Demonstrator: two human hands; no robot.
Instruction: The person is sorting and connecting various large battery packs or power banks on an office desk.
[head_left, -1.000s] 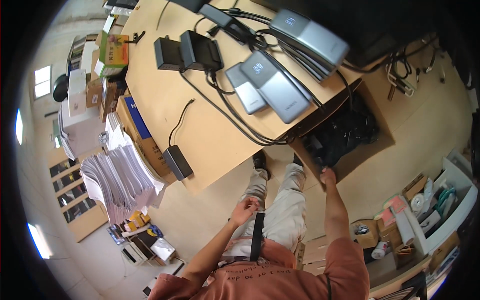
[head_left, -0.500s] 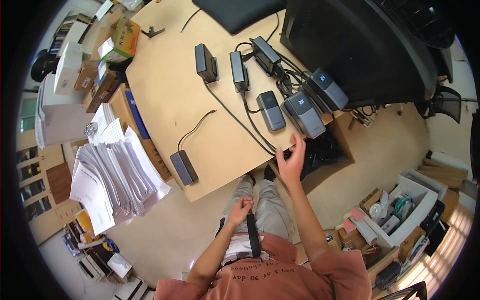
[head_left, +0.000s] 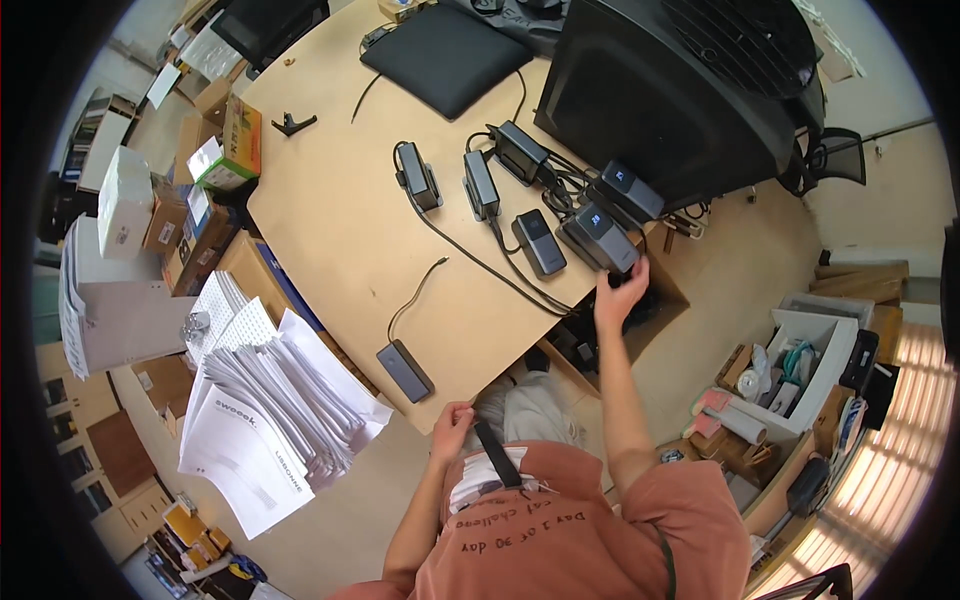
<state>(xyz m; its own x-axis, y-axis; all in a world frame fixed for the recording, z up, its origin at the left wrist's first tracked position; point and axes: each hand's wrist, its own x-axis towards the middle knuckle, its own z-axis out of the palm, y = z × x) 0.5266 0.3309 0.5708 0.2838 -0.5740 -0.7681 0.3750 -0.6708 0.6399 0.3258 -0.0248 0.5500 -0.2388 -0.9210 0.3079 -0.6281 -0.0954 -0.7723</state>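
Note:
My right hand (head_left: 622, 292) is at the desk's near right corner, its thumb and fingers closed on the near end of a large grey power bank (head_left: 606, 240) with a lit display. Behind that lies another power bank (head_left: 630, 192), also lit. A smaller dark power bank (head_left: 540, 244) rests just to the left. Low at the desk's front edge, my left hand (head_left: 452, 432) has its fingers curled together beside a black strap (head_left: 497, 452); what they hold, if anything, is hidden. Nearest to it on the desk is a dark slim power bank (head_left: 405, 371) with a short cable.
Several black power adapters (head_left: 480, 186) with tangled cables stand mid-desk. A black laptop-like slab (head_left: 446, 60) and a large black monitor (head_left: 660, 100) are farther back. Stacked papers (head_left: 290, 420) rise on the left. Below the right corner sits an open cardboard box (head_left: 660, 315).
My right hand has gone from open beside the desk corner to gripping the large power bank's end. My left hand has shifted left, still curled. The whole view has shifted too.

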